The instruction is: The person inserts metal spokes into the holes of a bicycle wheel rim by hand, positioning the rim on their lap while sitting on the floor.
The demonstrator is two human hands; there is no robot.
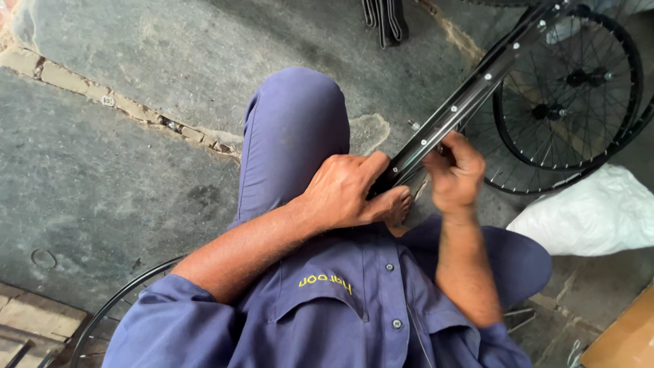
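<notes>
A black bicycle wheel rim [470, 99] with small silver spoke nipples runs edge-on from the upper right down to my lap. My left hand [344, 191] grips its near end, thumb laid along the rim. My right hand [455, 174] is closed at the rim's right side, fingers pinched on something small that I cannot make out. I sit on the stone floor in a blue work uniform, my left knee [296, 129] raised and a bare foot [398, 204] tucked under the rim.
Two spoked black wheels [569, 92] lie on the floor at the upper right. A white sack [593, 211] sits at the right, a cardboard piece [623, 337] at the lower right. Another rim [112, 307] curves at the lower left. Dark straps [385, 20] lie at the top.
</notes>
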